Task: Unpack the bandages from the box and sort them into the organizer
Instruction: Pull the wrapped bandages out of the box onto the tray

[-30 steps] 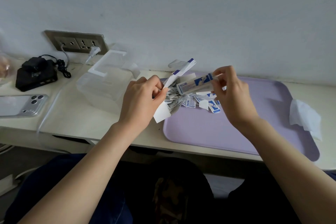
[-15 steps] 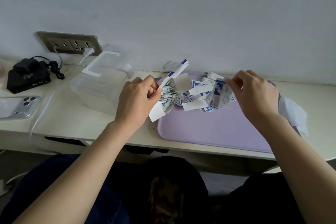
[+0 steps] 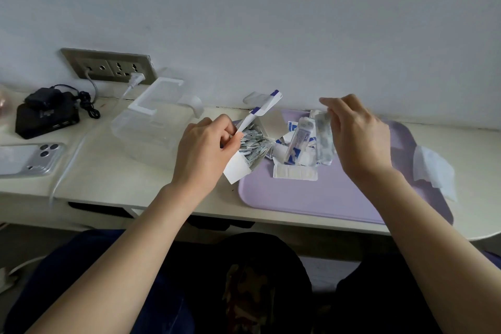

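My left hand (image 3: 204,148) grips the white bandage box (image 3: 242,164), tipped on its side with its blue-tipped flap up and its open mouth toward the right. Many small wrapped bandages (image 3: 250,145) show in that mouth. A loose pile of bandages (image 3: 295,156) lies on the lilac tray (image 3: 311,198) just right of the box. My right hand (image 3: 357,138) hovers above the pile and pinches a blurred bundle of bandages (image 3: 324,135) that hangs down from its fingers. The clear plastic organizer (image 3: 147,130) with a white handle stands left of the box.
A white tissue (image 3: 433,171) lies on the tray's right end. At the far left are a phone (image 3: 27,158), a black charger block with cables (image 3: 47,115) and a wall socket panel (image 3: 108,66). The wall runs close behind the desk.
My right hand carried a bundle from the box mouth to the right, over the tray. More bandages now lie in the pile. The left hand kept hold of the box.
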The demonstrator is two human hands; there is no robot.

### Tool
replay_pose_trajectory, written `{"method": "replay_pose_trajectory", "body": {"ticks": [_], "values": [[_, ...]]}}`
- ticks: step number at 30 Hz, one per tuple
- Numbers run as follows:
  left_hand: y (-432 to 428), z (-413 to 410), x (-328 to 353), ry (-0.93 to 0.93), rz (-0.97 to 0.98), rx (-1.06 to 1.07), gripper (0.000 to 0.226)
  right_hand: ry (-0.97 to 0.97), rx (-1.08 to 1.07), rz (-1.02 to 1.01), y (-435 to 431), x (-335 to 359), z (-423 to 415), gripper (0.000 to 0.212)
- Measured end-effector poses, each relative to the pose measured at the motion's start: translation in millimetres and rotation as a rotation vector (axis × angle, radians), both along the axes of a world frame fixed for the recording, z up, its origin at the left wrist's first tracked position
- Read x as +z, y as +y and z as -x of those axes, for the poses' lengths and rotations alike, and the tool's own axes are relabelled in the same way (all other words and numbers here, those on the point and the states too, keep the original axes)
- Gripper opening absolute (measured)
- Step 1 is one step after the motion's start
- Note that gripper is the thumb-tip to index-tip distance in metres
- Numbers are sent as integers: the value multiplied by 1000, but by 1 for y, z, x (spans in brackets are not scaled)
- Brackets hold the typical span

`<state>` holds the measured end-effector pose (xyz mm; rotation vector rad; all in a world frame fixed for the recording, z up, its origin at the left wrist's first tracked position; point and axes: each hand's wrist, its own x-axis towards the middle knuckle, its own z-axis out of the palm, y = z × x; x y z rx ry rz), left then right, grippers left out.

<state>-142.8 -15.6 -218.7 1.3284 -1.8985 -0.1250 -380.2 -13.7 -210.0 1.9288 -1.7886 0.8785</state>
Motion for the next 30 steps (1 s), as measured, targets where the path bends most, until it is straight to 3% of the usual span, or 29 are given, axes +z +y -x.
{"method": "replay_pose_trajectory", "body": {"ticks": [4,11,19,25,30], "values": [[2,-2,1,12,5,-9,28,-55,53,-16,-1,0,-11,29],[1,-3,-1,34,47,-85,32,121,494,-164,6,-20,-51,22],[-2,-3,-5,-4,105,-97,24,155,434,-149,-3,-30,-67,13],[-3,-5,-6,-14,90,-86,29,198,407,-117,-7,-30,-75,28],[-7,-9,-7,34,77,-59,33,63,376,-56,-7,-20,-68,23]]}}
